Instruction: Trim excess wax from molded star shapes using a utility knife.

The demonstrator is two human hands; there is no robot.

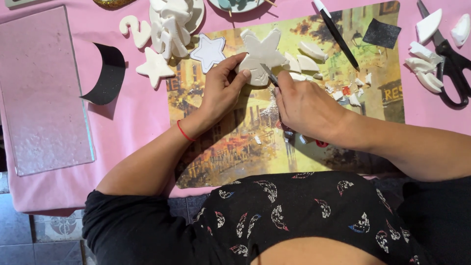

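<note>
A white star point(260, 54) of clay is lying on the painted mat point(235, 147), its surface matte and its lower edge rounded; the left hand point(223, 91) is gripping that edge, thumb pressed on top; the right hand point(304, 105) is pinching a thin blade point(269, 74) with curled fingers, its tip touching the star; white scraps point(306, 61) are lying just beside; scissors point(449, 64) are resting well apart.
</note>
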